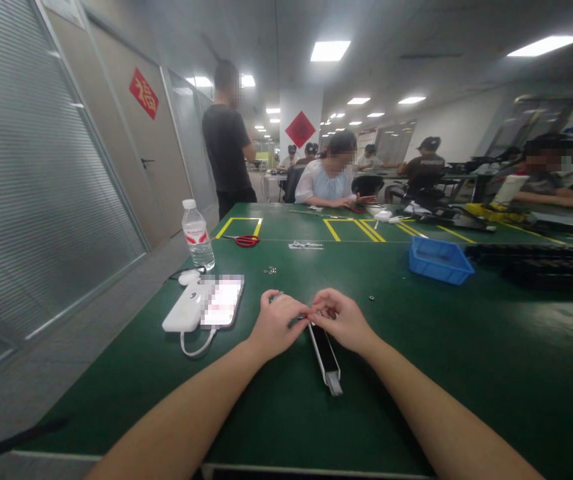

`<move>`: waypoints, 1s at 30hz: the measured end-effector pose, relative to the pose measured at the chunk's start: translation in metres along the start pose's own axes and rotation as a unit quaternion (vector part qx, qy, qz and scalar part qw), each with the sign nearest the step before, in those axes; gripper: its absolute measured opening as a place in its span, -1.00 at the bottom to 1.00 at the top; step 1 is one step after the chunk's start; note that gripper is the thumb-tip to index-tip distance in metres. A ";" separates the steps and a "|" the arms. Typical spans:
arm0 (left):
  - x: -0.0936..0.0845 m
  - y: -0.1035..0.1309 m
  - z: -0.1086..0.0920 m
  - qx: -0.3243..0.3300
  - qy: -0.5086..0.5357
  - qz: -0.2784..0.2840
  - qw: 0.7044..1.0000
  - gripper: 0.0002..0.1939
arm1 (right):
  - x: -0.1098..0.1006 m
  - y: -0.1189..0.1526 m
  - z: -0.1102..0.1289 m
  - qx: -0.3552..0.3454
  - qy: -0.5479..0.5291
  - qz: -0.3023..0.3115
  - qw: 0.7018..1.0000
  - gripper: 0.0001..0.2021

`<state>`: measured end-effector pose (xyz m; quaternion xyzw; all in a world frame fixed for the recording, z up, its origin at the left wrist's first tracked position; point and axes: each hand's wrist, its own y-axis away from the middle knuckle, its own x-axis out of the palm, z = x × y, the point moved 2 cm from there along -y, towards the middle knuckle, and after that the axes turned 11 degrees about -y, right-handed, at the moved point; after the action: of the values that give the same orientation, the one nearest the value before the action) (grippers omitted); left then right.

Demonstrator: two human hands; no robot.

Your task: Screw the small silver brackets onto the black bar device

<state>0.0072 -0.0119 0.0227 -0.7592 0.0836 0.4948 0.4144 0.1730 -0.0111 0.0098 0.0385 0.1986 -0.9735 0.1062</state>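
A long, narrow white case with a black inside (323,350) lies on the green table, a grey tab sticking out of its near end. At its far end the fingertips of both hands meet. My left hand (280,323) is closed in a pinch from the left. From the right, my right hand (342,321) pinches at the same spot, its other fingers curled. Whatever is between the fingertips is too small and covered to make out. Beyond the hands lie several small metal rings (270,271), and a single ring (371,298) sits off to the right.
On the left are a water bottle (197,237), a white power bank (186,310) and a phone (225,300) joined by a cable. Red-handled scissors (247,241) and white strips (306,245) lie farther back. A blue bin (439,263) stands right. A person (331,177) sits across the table.
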 end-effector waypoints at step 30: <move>0.004 -0.002 0.009 -0.127 -0.057 0.103 0.985 -0.86 | -0.036 -0.001 -0.002 0.017 0.307 0.114 0.945 -0.91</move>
<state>0.0042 -0.0033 0.0185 -0.7634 0.0740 0.5840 0.2659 0.2083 -0.0025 0.0127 0.3600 0.1995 -0.8990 0.1497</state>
